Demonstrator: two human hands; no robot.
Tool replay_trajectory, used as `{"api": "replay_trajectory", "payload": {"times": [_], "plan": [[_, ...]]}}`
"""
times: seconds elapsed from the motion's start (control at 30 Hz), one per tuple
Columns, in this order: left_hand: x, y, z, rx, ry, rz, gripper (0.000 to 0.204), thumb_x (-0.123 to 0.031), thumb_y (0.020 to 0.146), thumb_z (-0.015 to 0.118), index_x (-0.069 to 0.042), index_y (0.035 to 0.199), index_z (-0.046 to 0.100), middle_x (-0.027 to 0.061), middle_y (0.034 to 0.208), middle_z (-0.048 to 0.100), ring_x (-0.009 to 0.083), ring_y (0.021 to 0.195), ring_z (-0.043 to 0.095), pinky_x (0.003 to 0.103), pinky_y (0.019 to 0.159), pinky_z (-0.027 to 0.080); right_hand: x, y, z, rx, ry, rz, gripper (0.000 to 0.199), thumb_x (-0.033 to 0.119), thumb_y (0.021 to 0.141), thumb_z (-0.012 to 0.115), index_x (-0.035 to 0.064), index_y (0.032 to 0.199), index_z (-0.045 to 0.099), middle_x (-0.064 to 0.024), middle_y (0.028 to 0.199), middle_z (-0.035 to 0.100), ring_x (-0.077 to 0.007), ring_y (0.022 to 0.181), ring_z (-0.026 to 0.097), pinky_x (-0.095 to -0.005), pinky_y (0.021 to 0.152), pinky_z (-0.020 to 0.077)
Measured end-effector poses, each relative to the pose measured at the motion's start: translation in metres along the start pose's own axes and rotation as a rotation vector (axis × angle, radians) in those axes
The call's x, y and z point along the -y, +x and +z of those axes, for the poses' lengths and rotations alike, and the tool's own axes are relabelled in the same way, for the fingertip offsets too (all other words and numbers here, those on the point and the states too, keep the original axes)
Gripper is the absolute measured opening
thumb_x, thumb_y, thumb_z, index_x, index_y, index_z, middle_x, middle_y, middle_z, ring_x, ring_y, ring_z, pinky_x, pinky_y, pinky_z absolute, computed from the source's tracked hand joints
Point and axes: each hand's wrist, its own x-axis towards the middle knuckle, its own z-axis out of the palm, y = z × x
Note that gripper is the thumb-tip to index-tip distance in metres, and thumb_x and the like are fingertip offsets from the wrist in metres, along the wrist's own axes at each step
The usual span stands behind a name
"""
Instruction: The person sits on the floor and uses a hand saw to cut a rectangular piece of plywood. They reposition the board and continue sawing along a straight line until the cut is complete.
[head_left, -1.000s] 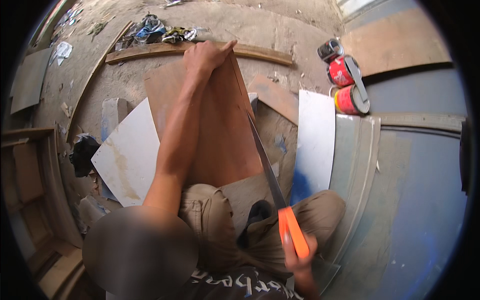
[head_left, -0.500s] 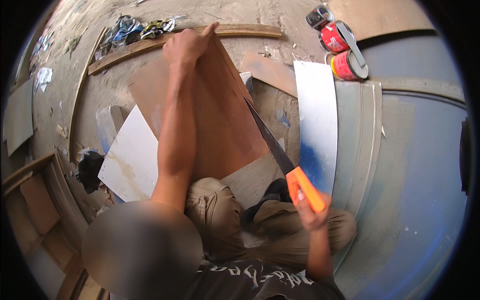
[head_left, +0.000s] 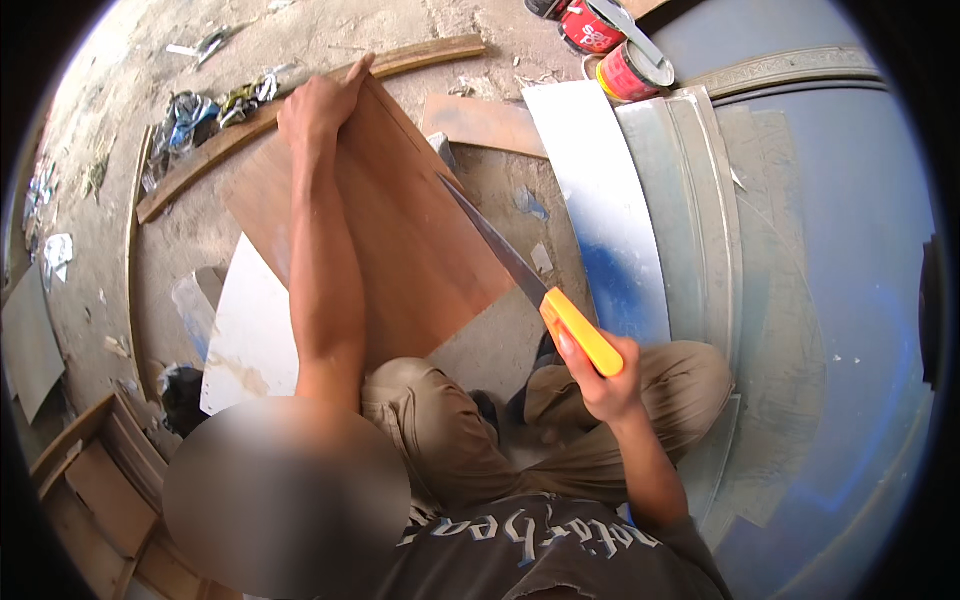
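My left hand (head_left: pixel 312 112) grips the far edge of a reddish-brown board (head_left: pixel 410 220), its arm stretched across the surface. In my right hand (head_left: pixel 610 385) is a handsaw (head_left: pixel 495 243) with a yellow-orange handle. Its blade lies along the board's right edge, tip pointing away and to the left. A pencil-like line runs near the far end of that edge. The board's near corner sits in front of my bent knees.
A wooden batten (head_left: pixel 420 55) lies beyond the board, beside crumpled rags (head_left: pixel 190 118). White panels (head_left: pixel 590 180) lie left and right. Paint cans (head_left: pixel 635 72) stand at far right by large grey-blue panels (head_left: pixel 840 250). A wooden frame (head_left: pixel 110 490) is at lower left.
The saw has slid forward along the board's right edge, my right hand moving away from me with it. My left hand stays on the far edge. The whole view has shifted somewhat.
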Motion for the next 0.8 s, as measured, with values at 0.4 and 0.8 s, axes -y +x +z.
{"api": "replay_trajectory", "payload": {"times": [0.4, 0.8], "plan": [[-0.008, -0.013, 0.001, 0.063, 0.037, -0.014, 0.102, -0.090, 0.077, 0.038, 0.001, 0.102, 0.075, 0.0225, 0.107, 0.071, 0.0363, 0.104, 0.068, 0.044, 0.088, 0.051, -0.013, 0.010, -0.012, 0.037, 0.020, 0.110, 0.013, 0.011, 0.091, 0.068, -0.0013, 0.088, 0.068, -0.0041, 0.067, 0.061, -0.0083, 0.058, 0.055, -0.0266, 0.053, 0.0440], [-0.022, -0.011, 0.004, 0.037, 0.067, 0.044, 0.100, -0.089, 0.078, 0.041, 0.002, 0.100, 0.074, 0.0243, 0.103, 0.071, 0.0371, 0.104, 0.068, 0.044, 0.089, 0.052, -0.002, -0.049, -0.027, 0.054, -0.190, -0.011, 0.010, 0.008, 0.088, 0.069, -0.0020, 0.085, 0.068, -0.0083, 0.062, 0.060, -0.0164, 0.052, 0.059, -0.0294, 0.050, 0.0445]]}}
